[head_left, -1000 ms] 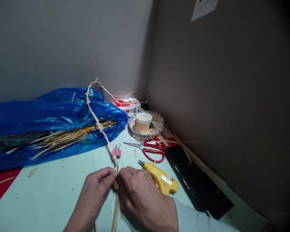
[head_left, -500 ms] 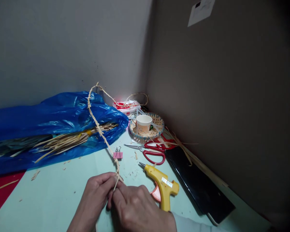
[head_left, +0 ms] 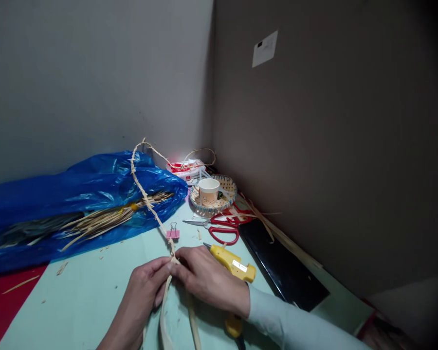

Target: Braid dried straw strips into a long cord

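Braid, straw-coloured, flat strips plaited into a thin knobbly cord; it rises from the hands, arches over the blue bag and trails toward the back corner. Its working end is pinched between the left hand and the right hand, both closed on it with fingertips meeting above the table; loose strips, broad, flat and pale, hang from the pinch toward the near edge. For a clean plait, the crossing is best kept clamped by one hand while the other folds a strip flat, without twist, and tension is kept even. Bag: glossy crinkled plastic, with a bundle of dry stalks inside. Glue gun, yellow, hard plastic, just beside the right hand. Clip, pink, small, near the braid. Scissors, red-handled. Basket, round, woven, holding a paper cup.
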`<state>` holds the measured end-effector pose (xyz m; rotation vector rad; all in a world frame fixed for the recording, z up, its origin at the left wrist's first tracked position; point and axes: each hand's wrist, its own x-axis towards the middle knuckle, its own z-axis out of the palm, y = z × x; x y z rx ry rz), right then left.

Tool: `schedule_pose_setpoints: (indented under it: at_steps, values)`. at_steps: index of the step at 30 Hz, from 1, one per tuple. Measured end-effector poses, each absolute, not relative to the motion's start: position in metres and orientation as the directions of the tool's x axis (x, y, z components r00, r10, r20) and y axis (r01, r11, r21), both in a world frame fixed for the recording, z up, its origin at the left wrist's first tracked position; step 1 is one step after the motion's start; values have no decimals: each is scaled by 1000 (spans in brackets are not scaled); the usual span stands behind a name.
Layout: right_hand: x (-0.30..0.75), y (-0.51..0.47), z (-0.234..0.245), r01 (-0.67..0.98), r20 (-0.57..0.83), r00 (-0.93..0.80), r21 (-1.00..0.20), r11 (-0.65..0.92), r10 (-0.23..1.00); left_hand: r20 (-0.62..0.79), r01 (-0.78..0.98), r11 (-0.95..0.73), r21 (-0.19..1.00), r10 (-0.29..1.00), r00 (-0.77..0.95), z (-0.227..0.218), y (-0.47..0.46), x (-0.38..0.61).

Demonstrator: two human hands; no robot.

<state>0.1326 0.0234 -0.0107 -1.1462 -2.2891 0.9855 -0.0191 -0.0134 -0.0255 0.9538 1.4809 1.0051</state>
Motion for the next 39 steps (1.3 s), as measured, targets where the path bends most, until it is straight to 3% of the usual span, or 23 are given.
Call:
schedule_pose_setpoints:
  at_steps: [4,9,12,20,25,28,32,37,39]
  values:
    - [124,29,-19,497,-21,-654,-766,408,757,-230,145,241,960,969,-86,-23,-14,-21]
    - [124,37,-26,478,45,-642,-757,446,765,-148,364,173,915,984,-94,-28,-19,-20]
    - [125,39,-30,455,82,-572,-796,399,816,-153,424,175,889,985,-85,-31,-21,-18]
    - [123,38,-31,392,13,-474,-892,224,880,-105,639,158,753,987,-120,-26,-20,-27]
    - [123,38,-35,284,-2,-497,-945,161,867,52,751,76,656,988,-145,-25,-32,-11]
    - [124,38,-36,242,-20,-512,-963,122,859,205,841,-52,539,976,-71,-32,-35,-3]
    - [124,39,-38,257,-43,-484,-962,95,874,344,953,-154,260,937,57,-43,-39,-4]
    - [123,40,-43,206,-82,-496,-978,25,865,291,954,-296,-46,910,296,-55,-49,-7]
    - [122,40,-44,188,-106,-521,-982,-7,847,272,937,-335,-98,897,349,-58,-53,-5]
